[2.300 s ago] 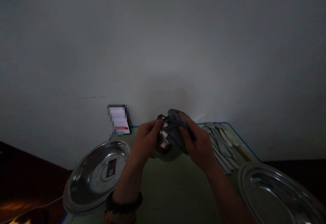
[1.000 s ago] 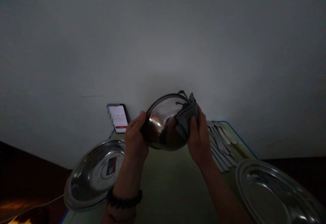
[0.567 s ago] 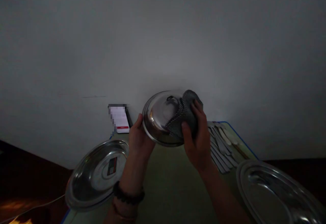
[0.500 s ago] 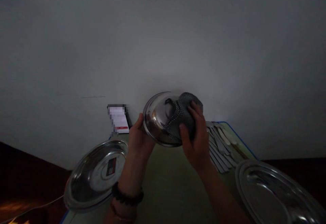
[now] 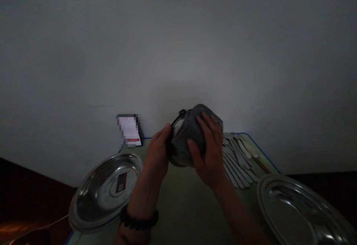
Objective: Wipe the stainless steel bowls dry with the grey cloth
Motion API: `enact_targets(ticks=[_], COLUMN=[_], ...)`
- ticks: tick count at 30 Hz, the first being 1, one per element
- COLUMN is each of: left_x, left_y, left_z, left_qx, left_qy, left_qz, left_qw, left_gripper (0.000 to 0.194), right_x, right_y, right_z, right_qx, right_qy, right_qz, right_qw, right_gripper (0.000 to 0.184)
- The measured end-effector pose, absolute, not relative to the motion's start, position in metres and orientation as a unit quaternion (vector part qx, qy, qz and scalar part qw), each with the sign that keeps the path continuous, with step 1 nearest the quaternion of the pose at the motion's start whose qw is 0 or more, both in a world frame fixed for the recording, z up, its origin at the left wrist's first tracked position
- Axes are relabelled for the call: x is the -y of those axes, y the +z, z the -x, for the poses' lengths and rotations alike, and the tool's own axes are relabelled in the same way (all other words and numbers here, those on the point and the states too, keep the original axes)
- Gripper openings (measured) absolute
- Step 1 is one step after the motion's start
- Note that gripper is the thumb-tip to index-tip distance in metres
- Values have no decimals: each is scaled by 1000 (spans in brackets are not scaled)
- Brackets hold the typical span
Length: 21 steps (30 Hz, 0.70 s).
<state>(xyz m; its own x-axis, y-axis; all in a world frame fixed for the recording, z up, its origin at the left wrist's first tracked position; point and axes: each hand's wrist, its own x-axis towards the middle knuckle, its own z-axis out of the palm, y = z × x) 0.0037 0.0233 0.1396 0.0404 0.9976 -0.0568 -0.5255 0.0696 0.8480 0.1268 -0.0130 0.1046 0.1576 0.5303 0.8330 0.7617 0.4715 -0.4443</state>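
My left hand (image 5: 156, 152) grips the rim of a shiny metal bowl (image 5: 177, 126), held tilted above the table with its outside toward me. Over much of that outside lies a dark grey cloth (image 5: 185, 144) with a patterned edge. My right hand (image 5: 208, 154) presses the cloth against the bowl, thumb and fingers spread round it. Cloth and hands hide most of the bowl, and the fingers of my left hand behind the rim are out of sight.
On the green table (image 5: 189, 208) a metal basin (image 5: 83, 196) stands left, another metal basin (image 5: 269, 200) right. Forks, spoons and other cutlery (image 5: 237, 163) lie at the right. A phone (image 5: 130, 129) leans on the wall (image 5: 178, 51) at the back left.
From a bunched hold at first, the bowl came up and turned its outside toward me. Since then it has tilted further, and the cloth has moved left across it under my right hand.
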Motion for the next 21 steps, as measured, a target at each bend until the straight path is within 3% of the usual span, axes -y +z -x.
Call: enact_targets(ticks=[4,10,13,18,21], left_x=[-23,-22,-20,-14,-11], left_y=[141,142,144,144,144], left_z=[-5,-6,-1,6,4], left_qx=[-333,-309,-316,-368,-393], left_qy=[609,631,615,533,511], left_qz=[-295,-321,-356,-442,-495], left_qw=[657,636,629,621,582], left_gripper=[19,24,25,23,34], right_x=[5,19,23,14,13], right_y=[93,94,101,103,102], right_z=[-133,-106,-107,-136,-137], right_qx=[571,672,678,601,550], right_qy=[-67,-76,-84,-2,47], right_qz=[534,522,507,508,519], right_qw=[621,520,526,617,652], right_gripper=[54,63,65,42,37])
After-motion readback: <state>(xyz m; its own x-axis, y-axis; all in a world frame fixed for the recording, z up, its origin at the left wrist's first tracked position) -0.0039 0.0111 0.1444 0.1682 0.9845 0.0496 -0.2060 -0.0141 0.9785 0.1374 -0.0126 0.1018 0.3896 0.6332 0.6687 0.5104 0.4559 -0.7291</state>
